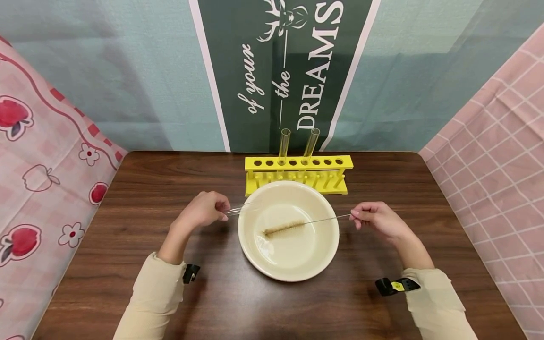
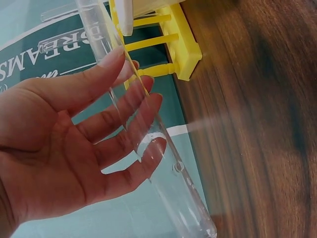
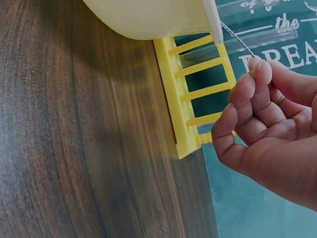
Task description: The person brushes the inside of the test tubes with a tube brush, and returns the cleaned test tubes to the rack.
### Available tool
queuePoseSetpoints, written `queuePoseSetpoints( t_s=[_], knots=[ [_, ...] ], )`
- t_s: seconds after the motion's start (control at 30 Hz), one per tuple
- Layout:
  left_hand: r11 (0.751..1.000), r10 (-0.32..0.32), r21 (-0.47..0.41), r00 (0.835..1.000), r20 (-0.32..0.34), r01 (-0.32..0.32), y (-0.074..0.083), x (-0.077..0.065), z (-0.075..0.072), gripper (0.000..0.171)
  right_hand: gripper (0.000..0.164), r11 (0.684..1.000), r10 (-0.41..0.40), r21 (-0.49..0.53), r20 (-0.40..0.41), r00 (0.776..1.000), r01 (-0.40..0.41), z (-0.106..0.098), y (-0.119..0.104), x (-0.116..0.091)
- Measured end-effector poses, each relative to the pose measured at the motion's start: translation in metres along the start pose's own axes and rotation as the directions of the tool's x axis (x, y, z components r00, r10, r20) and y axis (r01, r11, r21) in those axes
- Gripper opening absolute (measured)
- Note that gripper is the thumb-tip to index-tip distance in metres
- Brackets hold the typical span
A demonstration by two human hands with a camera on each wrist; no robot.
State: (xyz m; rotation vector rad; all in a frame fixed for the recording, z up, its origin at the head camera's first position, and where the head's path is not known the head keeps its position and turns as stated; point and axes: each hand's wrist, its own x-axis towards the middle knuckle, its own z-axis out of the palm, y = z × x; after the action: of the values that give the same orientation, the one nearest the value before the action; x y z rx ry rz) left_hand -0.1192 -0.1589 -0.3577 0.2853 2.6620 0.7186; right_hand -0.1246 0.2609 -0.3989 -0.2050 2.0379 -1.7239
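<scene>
Head view has my left grip (image 1: 207, 209) holding a clear tube (image 1: 233, 211) just left of the cream basin (image 1: 297, 255), one end reaching across its rim, above the tabletop (image 1: 255, 311). My thumb presses the tube from one side and my fingers lie against the other, as the left wrist view shows. What look like droplets sit on the tube's wall, so I judge it slippery. It reads as thin glass: light, stiff, and apt to chip or crack if knocked against the rim. Mid-length seems the sound place to take hold, fingers spread and pressure gentle, leaving both ends free; I cannot tell for sure which end is the mouth.

My right grip (image 1: 378, 219) is a narrow fingertip pinch near the end of the twisted wire handle (image 1: 325, 219) of a bristle brush (image 1: 284, 228). The bristles lie within the basin's outline; whether they touch its bottom I cannot tell. I expect the brush to weigh little, its bristles to give and its wire to be springy, so a hold this far back may let the head wag or twist. Closer to the bristles should steer better.

Behind the basin, a yellow rack (image 1: 299, 168) carries two more tubes (image 1: 284, 146), likely just as fragile.
</scene>
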Motion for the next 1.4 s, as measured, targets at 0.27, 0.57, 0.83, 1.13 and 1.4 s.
queuePoseSetpoints(
  t_s=[0.27, 0.57, 0.83, 1.13, 1.4],
  knots=[
    [0.999, -0.035, -0.002, 0.999, 0.013, 0.036, -0.001, -0.003, 0.001, 0.010, 0.018, 0.997, -0.013, 0.074, -0.032, 0.999, 0.015, -0.024, 0.022, 0.004],
    [1.000, -0.018, -0.007, 1.000, 0.013, 0.018, -0.002, -0.004, 0.001, 0.011, 0.023, 0.961, -0.072, 0.267, 0.000, 0.997, 0.069, -0.022, -0.009, -0.008],
    [0.999, -0.019, -0.028, 0.999, 0.027, 0.020, 0.001, -0.003, 0.001, 0.012, 0.027, 0.913, -0.095, 0.398, -0.003, 0.996, 0.088, -0.023, -0.016, -0.008],
    [1.000, 0.002, -0.014, 1.000, 0.018, -0.002, 0.003, -0.001, 0.003, 0.012, 0.028, 0.898, -0.113, 0.427, -0.010, 0.994, 0.106, -0.021, -0.017, -0.004],
    [1.000, -0.006, -0.016, 1.000, 0.030, 0.006, 0.006, 0.000, 0.004, 0.011, 0.026, 0.890, -0.138, 0.438, -0.006, 0.990, 0.126, -0.021, -0.010, -0.001]
  ],
)
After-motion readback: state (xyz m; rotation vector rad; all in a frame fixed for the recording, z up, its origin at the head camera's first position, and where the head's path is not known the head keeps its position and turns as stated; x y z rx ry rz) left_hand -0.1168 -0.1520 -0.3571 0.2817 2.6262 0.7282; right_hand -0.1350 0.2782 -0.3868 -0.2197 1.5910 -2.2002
